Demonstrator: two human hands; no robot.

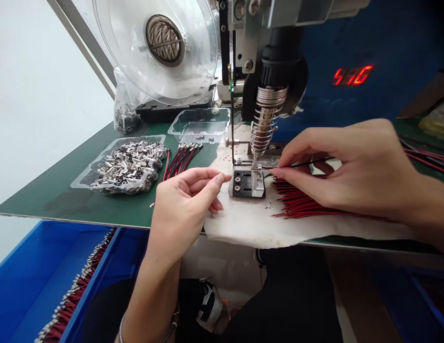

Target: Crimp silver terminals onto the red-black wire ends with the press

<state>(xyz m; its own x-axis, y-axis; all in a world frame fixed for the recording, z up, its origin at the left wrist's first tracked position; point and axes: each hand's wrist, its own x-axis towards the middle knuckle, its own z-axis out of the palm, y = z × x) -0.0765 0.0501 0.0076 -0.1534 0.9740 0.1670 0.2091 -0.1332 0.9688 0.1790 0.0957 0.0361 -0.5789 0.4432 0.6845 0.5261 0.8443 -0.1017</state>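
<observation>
My right hand [345, 162] pinches a thin red-and-black wire [316, 162] between thumb and fingers. The wire's tip reaches a small metal fixture [257, 183] on a black base plate, right beneath the spring-wrapped soldering iron [266, 119]. Just left of that fixture, my left hand [193, 195] is closed in a pinch, thumb against index finger; anything between them is hidden or too small to name. A bundle of red-and-black wires [304, 202] lies under my right hand on a white cloth [239, 224].
A clear tray [80, 181] heaped with metal connectors stands at left, beside finished-looking wires [182, 159]. Behind is another clear tray [200, 119] holding a few bits. The soldering machine [350, 109] rises at the back right. Below the table edge sits a blue bin [32, 267] with wired connectors.
</observation>
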